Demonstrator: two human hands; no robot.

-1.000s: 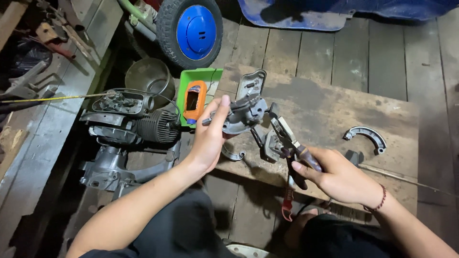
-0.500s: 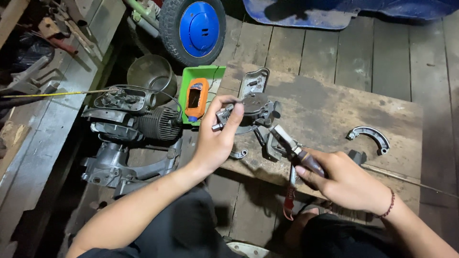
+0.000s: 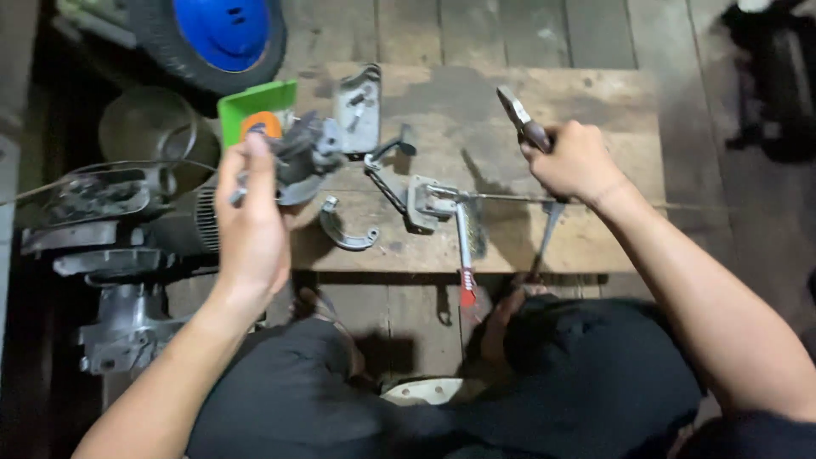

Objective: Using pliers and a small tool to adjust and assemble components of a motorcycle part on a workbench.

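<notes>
My left hand [image 3: 251, 225] grips a grey metal engine part [image 3: 302, 153] and holds it above the left edge of a wooden board [image 3: 595, 246]. My right hand [image 3: 578, 161] is closed around a pair of pliers [image 3: 520, 115]; the jaws point up and away, and the handles hang below my fist. Between my hands a small metal bracket with a thin rod [image 3: 429, 200] lies on the board. Beside the bracket are a curved metal shoe [image 3: 344, 231] and a red-tipped tool [image 3: 464, 259].
A flat metal plate [image 3: 357, 106] and a green box holding an orange item [image 3: 255, 110] sit at the board's far left. A small engine [image 3: 119, 229] stands on the floor at left. Behind the engine are a metal bowl [image 3: 144, 127] and a blue-hubbed wheel [image 3: 221, 34].
The pliers were working at the part in my left hand. My hands have since drawn apart: the left took the part leftward, and the right raised the pliers to the right.
</notes>
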